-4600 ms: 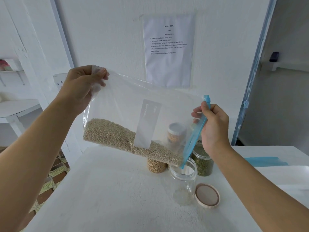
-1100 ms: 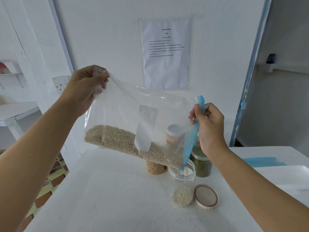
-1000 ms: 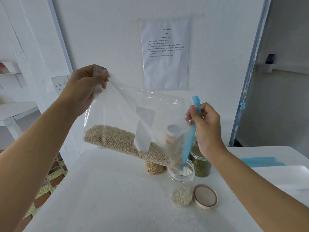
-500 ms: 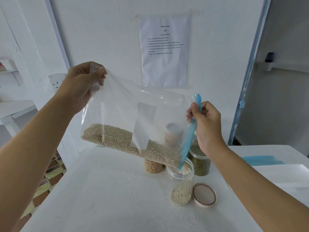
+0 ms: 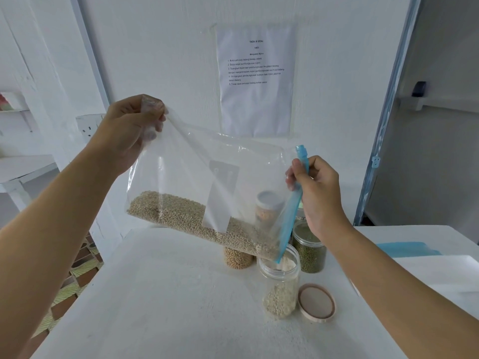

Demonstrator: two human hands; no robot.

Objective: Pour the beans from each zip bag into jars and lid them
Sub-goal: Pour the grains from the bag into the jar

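Both hands are raised above the surface [image 5: 168, 294], each clamped on the clear zip bag [image 5: 207, 182]. The left hand [image 5: 129, 133] pinches its high corner and the right hand [image 5: 318, 193] grips the blue zip edge [image 5: 293, 211]. The bag hangs tilted, with pale beans [image 5: 181, 216] along its low side and its lowest corner dipping into the open jar [image 5: 281, 286], which is partly filled. A lid [image 5: 316, 303] lies just beside that jar, and two filled jars stand behind it.

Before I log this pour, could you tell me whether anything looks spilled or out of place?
Nothing stands out: the bag tips into the open jar, the beans collect inside, and the lid lies beside it.
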